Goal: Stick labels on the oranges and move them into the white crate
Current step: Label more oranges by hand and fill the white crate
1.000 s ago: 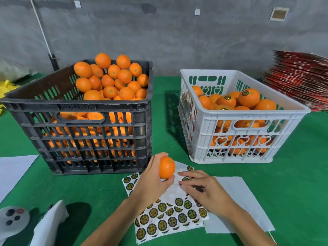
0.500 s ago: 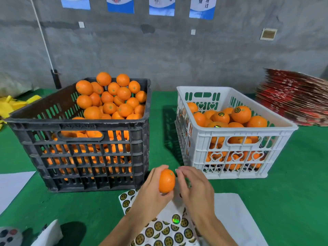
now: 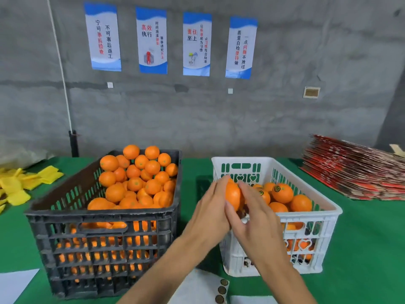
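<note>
Hands met over the near left corner of the white slotted plastic crate (image 3: 328,212), both on one round orange fruit (image 3: 233,195). The left hand (image 3: 210,212) cupped the fruit from the left, its fingers curled up around the peel and its thumb lying along the lower side. The right hand (image 3: 255,218) lay against the fruit's right face with fingers extended and fairly straight, pressing on the skin; whether a label sat under those fingers could not be told, as motion blur smeared that spot. The held orange hung just above the crate's rim, in front of the labelled oranges (image 3: 282,193) already piled inside, several showing dark round stickers on top. To the left, just beside the white crate, stood the black slotted plastic crate (image 3: 103,242), heaped high with unlabelled oranges (image 3: 135,183). Both crates rested on the green cloth table (image 3: 368,249). At the bottom edge lay the white sticker sheet (image 3: 203,288) with a few dark round labels along its right side. Red flattened cartons (image 3: 355,167) were stacked at the far right, and yellow foam sleeves (image 3: 19,185) lay at the far left.
</note>
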Demonstrator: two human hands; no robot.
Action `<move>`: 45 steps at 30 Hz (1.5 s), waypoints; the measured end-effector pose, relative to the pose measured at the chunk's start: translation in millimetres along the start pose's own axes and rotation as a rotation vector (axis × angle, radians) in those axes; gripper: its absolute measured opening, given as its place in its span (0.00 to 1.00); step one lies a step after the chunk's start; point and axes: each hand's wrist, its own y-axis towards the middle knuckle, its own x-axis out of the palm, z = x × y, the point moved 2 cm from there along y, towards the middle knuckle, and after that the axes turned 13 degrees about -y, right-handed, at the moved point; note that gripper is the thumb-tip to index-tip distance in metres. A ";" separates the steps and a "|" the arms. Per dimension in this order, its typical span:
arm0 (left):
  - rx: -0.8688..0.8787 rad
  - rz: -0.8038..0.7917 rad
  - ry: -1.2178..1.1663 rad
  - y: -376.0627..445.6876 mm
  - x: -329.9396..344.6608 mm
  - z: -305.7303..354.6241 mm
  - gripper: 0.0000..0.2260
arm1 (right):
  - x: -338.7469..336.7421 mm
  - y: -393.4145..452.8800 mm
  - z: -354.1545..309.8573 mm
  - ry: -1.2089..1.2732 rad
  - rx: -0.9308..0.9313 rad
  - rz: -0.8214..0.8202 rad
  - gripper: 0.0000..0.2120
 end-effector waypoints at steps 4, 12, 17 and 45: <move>-0.040 -0.187 -0.073 46.3 6.9 18.1 0.40 | -4.9 32.3 20.4 0.020 0.051 -0.003 0.29; -0.095 -0.193 -0.015 84.0 0.8 -2.1 0.37 | 21.5 70.9 56.0 -0.329 0.153 -0.132 0.23; -0.091 -0.073 0.226 95.0 -57.2 -36.8 0.27 | 61.5 96.8 6.5 -0.341 -0.113 -0.174 0.23; -0.470 0.123 0.783 150.1 -281.9 -237.5 0.27 | 253.8 209.0 -133.8 0.129 -0.236 -0.545 0.27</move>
